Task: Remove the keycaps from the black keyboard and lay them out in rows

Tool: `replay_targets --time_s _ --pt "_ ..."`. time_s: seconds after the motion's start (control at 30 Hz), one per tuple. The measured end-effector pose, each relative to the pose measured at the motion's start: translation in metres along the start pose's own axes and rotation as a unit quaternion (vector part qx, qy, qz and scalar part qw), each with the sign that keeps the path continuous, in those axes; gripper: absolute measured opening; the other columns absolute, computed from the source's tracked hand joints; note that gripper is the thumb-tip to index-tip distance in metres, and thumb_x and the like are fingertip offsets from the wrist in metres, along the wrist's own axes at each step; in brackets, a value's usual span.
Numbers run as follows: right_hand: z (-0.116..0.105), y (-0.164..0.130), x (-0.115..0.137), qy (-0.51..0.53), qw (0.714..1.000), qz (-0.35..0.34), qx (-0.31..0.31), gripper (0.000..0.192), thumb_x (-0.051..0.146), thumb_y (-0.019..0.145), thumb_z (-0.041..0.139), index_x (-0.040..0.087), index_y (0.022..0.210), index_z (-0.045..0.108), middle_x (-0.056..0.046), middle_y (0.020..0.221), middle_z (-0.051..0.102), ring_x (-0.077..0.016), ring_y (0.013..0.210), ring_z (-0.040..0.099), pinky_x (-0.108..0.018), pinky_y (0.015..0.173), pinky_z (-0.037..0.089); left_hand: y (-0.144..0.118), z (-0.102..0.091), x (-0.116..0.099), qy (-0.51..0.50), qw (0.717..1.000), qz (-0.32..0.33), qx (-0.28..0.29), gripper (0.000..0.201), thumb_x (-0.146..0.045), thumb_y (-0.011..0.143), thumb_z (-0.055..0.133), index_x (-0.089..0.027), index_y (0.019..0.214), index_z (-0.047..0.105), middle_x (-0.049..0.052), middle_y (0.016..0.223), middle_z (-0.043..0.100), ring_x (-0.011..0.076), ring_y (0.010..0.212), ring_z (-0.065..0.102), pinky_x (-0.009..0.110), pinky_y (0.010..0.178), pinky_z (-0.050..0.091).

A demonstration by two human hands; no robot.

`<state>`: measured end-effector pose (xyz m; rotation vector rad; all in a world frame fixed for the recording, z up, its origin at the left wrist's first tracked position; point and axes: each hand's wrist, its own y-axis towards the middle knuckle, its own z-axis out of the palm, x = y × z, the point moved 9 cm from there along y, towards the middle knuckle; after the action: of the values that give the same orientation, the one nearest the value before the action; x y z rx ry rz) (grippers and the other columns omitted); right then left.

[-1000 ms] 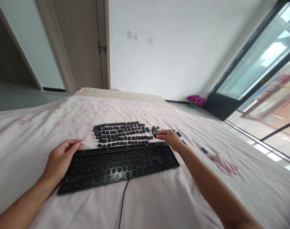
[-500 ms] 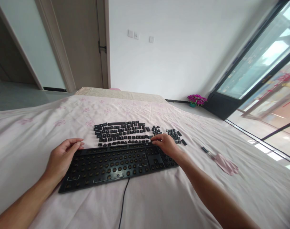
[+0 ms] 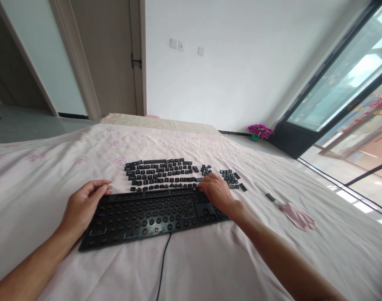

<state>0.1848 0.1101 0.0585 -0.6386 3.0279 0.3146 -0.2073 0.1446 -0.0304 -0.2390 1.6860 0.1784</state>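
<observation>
The left hand [image 3: 82, 205] is laid flat, fingers loosely spread and closed on nothing, against the left end of the stripped black keyboard [image 3: 153, 213], which lies across the flowered bedsheet [image 3: 37, 175] with its bare switch wells upward; that hand and the board have hardly been shifted over the last second. Behind the board, the removed keycaps [image 3: 161, 173] are set out in rows on the sheet, near its back edge but not on it. From the front edge the cable [image 3: 162, 267] is run down toward the camera. The right hand [image 3: 216, 192] has been drawn back and leftward from the small key clusters [image 3: 230, 177] at the far right, and is now rested over the back right part of the board, fingertips bunched at the near end of the keycap rows; whether a cap is pinched between them cannot be told. This is judged to be a cap being fetched toward the board's right section. Further right, a small dark tool [image 3: 270, 197] and a pink cloth [image 3: 298, 215] lie well apart, and nothing is seen lying between hands and keycaps.
</observation>
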Motion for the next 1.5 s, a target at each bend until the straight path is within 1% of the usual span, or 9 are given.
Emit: replay_targets --time_s 0.1,0.33,0.53,0.7,0.87,0.97,1.17,1.33,1.5 --pt "0.0 0.001 0.006 -0.034 0.999 -0.017 0.003 0.022 0.022 0.095 0.053 0.022 0.086 0.073 -0.004 0.085 0.068 -0.0209 0.087 0.049 -0.032 0.073 0.035 -0.001 0.001 -0.002 -0.001 1.0 0.004 0.003 0.042 -0.049 0.075 0.07 -0.022 0.107 0.067 0.002 0.097 0.07 0.0152 0.087 0.065 0.021 0.075 0.047" --pt "0.001 0.002 0.01 -0.064 0.998 -0.015 0.013 0.019 0.023 0.095 0.053 0.022 0.085 0.07 -0.004 0.086 0.067 -0.0215 0.089 0.049 -0.033 0.074 0.035 0.0 0.001 0.001 0.007 1.0 0.008 0.005 0.043 -0.049 0.076 0.069 -0.021 0.109 0.066 0.003 0.091 0.07 0.0174 0.087 0.065 0.022 0.073 0.048" --pt "0.004 0.002 0.021 -0.116 0.991 -0.031 0.055 0.011 0.016 0.089 0.058 0.018 0.086 0.067 -0.008 0.09 0.066 -0.0245 0.094 0.05 -0.035 0.074 0.036 0.001 -0.001 0.003 0.016 1.0 0.008 0.005 0.044 -0.05 0.075 0.069 -0.021 0.109 0.067 0.003 0.093 0.071 0.0182 0.086 0.066 0.022 0.071 0.049" --pt "0.004 0.003 0.024 -0.122 0.989 -0.038 0.07 0.011 0.014 0.088 0.058 0.018 0.082 0.066 -0.008 0.089 0.065 -0.0246 0.093 0.051 -0.035 0.073 0.038 0.002 -0.001 0.002 0.023 1.0 0.015 0.004 0.044 -0.05 0.076 0.068 -0.021 0.109 0.067 0.003 0.092 0.072 0.0186 0.087 0.067 0.022 0.071 0.05" --pt "0.006 -0.001 0.029 -0.124 0.989 -0.045 0.063 0.012 0.011 0.088 0.057 0.016 0.082 0.066 -0.011 0.089 0.064 -0.0256 0.091 0.051 -0.036 0.075 0.039 0.002 -0.001 0.001 0.023 1.0 0.02 0.003 0.045 -0.048 0.076 0.069 -0.019 0.109 0.067 0.004 0.091 0.073 0.0202 0.087 0.067 0.024 0.072 0.051" --pt "0.006 -0.003 0.025 -0.106 0.993 -0.025 0.048 0.012 0.011 0.088 0.056 0.017 0.084 0.067 -0.011 0.091 0.065 -0.0257 0.092 0.051 -0.036 0.077 0.04 0.002 -0.001 0.001 0.028 0.999 0.022 0.005 0.046 -0.049 0.076 0.068 -0.018 0.11 0.067 0.005 0.091 0.073 0.0214 0.089 0.067 0.025 0.073 0.051" --pt "0.009 -0.002 0.008 -0.036 0.999 -0.003 0.019 0.019 0.016 0.094 0.051 0.021 0.091 0.07 -0.006 0.091 0.066 -0.022 0.093 0.053 -0.031 0.071 0.039 0.002 -0.001 0.0 0.018 1.0 0.025 0.001 0.044 -0.047 0.076 0.069 -0.019 0.109 0.067 0.005 0.097 0.073 0.0196 0.087 0.067 0.025 0.074 0.05" --pt "0.008 -0.004 -0.009 0.048 0.998 0.04 -0.011 0.019 0.025 0.096 0.053 0.023 0.097 0.072 -0.003 0.091 0.068 -0.0176 0.091 0.057 -0.027 0.075 0.041 0.0 0.0 -0.003 0.019 0.999 0.029 -0.001 0.037 -0.046 0.077 0.068 -0.022 0.105 0.068 0.001 0.089 0.072 0.0175 0.083 0.067 0.022 0.07 0.05" --pt "0.007 -0.005 -0.015 0.067 0.996 0.063 -0.021 0.017 0.023 0.094 0.055 0.023 0.096 0.073 -0.002 0.09 0.068 -0.0163 0.09 0.059 -0.026 0.077 0.042 0.0 0.0 -0.004 0.016 0.999 0.03 -0.008 0.034 -0.044 0.076 0.067 -0.023 0.102 0.069 0.0 0.088 0.072 0.0164 0.082 0.067 0.02 0.067 0.05"
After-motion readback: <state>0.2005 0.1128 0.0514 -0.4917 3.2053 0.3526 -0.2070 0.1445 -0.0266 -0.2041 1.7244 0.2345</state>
